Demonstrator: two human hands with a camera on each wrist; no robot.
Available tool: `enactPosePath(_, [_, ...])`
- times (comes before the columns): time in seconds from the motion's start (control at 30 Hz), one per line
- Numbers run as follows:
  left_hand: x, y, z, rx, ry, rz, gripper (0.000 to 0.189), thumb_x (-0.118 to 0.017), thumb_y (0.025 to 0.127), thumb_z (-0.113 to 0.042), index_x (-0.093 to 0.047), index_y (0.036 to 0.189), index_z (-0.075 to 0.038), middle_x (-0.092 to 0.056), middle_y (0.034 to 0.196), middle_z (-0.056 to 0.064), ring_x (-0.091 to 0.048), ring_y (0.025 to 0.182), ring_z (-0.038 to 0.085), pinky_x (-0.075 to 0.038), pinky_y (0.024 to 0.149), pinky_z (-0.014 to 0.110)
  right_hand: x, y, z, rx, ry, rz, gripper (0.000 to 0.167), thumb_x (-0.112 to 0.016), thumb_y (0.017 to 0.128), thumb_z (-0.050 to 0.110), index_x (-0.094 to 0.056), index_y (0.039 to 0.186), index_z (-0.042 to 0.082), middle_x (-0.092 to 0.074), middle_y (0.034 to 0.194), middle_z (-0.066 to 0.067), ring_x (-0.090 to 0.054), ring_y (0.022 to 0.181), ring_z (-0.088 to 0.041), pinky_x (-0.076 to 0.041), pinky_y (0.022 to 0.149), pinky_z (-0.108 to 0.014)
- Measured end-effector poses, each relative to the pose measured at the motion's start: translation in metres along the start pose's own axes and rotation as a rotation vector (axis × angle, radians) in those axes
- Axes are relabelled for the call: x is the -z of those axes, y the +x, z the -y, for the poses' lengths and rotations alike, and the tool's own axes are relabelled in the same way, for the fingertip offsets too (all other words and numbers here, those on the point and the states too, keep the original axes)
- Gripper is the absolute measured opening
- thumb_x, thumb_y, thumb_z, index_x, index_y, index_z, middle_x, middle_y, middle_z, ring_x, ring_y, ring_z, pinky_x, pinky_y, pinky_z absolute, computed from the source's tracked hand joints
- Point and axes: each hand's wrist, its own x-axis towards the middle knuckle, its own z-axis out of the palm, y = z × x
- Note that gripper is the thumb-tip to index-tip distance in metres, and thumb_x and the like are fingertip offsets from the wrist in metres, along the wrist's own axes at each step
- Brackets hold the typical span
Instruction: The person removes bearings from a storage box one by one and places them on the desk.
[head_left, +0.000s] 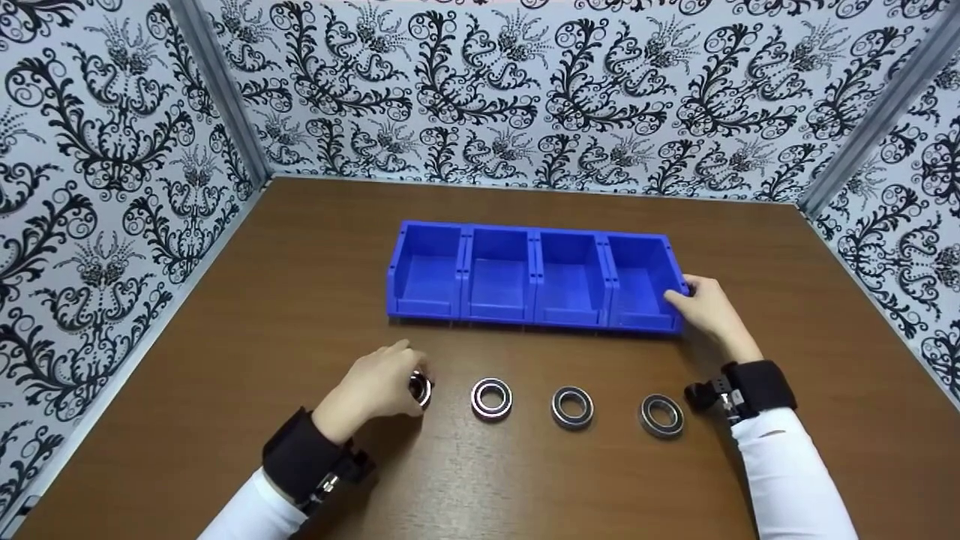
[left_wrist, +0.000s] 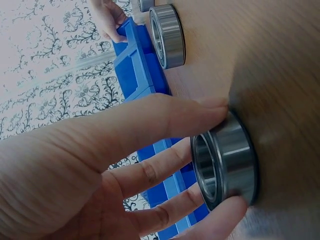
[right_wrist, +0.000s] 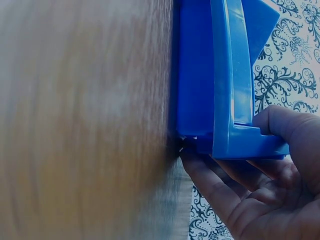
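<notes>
At the left end of a row of metal ball bearings, my left hand (head_left: 377, 384) pinches one bearing (left_wrist: 232, 157) by its outer rim. In the left wrist view the thumb and fingers are around that bearing, which is at the tabletop; the head view has it partly hidden behind the fingers. My right hand (head_left: 711, 313) grips the right end wall of a blue four-part bin (head_left: 495, 311), thumb over the rim and fingers on the outside, as the right wrist view (right_wrist: 245, 142) shows. The bin's compartments hold nothing visible.
Three more bearings lie flat on the brown table (head_left: 315, 247) in front of the bin: one near the left hand (head_left: 492, 399), a middle bearing (head_left: 572, 409) and a right bearing (head_left: 661, 416). Patterned wall panels (head_left: 487, 90) stand behind and at both sides.
</notes>
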Motion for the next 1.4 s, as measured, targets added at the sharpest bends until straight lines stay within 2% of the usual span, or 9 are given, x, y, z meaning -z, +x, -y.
enactPosePath(0.23, [-0.0016,0.0009,0.0015,0.003,0.012,0.005,0.031,-0.087,0.059,-0.007,-0.071,0.085,-0.015,-0.057,0.089,0.003,-0.062,0.085,0.034,-0.052,0.07,0.05,0.0001,-0.0021,0.0025,0.0,-0.043,0.009,0.04,-0.055,0.096,0.006,-0.056,0.126,-0.021,-0.065,0.111,-0.032,-0.059,0.079,-0.01,-0.046,0.069,-0.015])
enactPosePath(0.6, [-0.0021,-0.0009,0.0018,0.012,0.003,-0.002,0.033,-0.088,0.06,-0.008,-0.072,0.088,-0.016,-0.057,0.092,0.004,-0.061,0.088,0.034,-0.052,0.073,0.05,0.0003,-0.0017,0.0054,-0.021,-0.024,0.018,0.043,-0.055,0.097,0.007,-0.054,0.129,-0.021,-0.064,0.114,-0.034,-0.061,0.082,-0.013,-0.047,0.069,-0.016])
enactPosePath(0.77, [-0.0013,-0.0014,0.0012,0.015,0.01,-0.001,0.033,-0.088,0.061,-0.008,-0.072,0.088,-0.016,-0.057,0.092,0.004,-0.061,0.088,0.034,-0.052,0.073,0.05,-0.0002,-0.0029,0.0059,-0.012,0.003,0.003,0.041,-0.055,0.095,0.005,-0.056,0.126,-0.022,-0.065,0.109,-0.032,-0.061,0.079,-0.01,-0.048,0.068,-0.016])
enactPosePath(1.07, [-0.0019,-0.0016,0.0018,0.008,0.015,0.008,0.034,-0.088,0.061,-0.009,-0.071,0.091,-0.015,-0.056,0.092,0.005,-0.061,0.09,0.036,-0.052,0.073,0.051,0.0004,-0.0039,0.0058,0.011,-0.036,-0.004,0.039,-0.056,0.094,0.006,-0.059,0.123,-0.02,-0.067,0.107,-0.026,-0.057,0.079,-0.009,-0.044,0.07,-0.015])
enactPosePath(1.3, [0.0018,-0.0028,0.0014,0.022,0.0,0.032,0.037,-0.089,0.063,-0.012,-0.072,0.096,-0.015,-0.057,0.094,0.003,-0.061,0.095,0.033,-0.051,0.076,0.051,0.0011,-0.0024,0.0053,0.028,-0.045,-0.012,0.035,-0.057,0.094,0.006,-0.061,0.117,-0.02,-0.067,0.097,-0.021,-0.056,0.073,-0.009,-0.045,0.065,-0.016])
enactPosePath(1.4, [0.0032,-0.0022,0.0013,0.022,-0.005,0.041,0.037,-0.09,0.064,-0.015,-0.072,0.096,-0.015,-0.058,0.095,0.003,-0.062,0.097,0.033,-0.051,0.077,0.05,0.0014,-0.0021,0.005,0.024,-0.043,-0.008,0.036,-0.057,0.095,0.006,-0.061,0.119,-0.02,-0.067,0.099,-0.023,-0.057,0.073,-0.008,-0.045,0.066,-0.016])
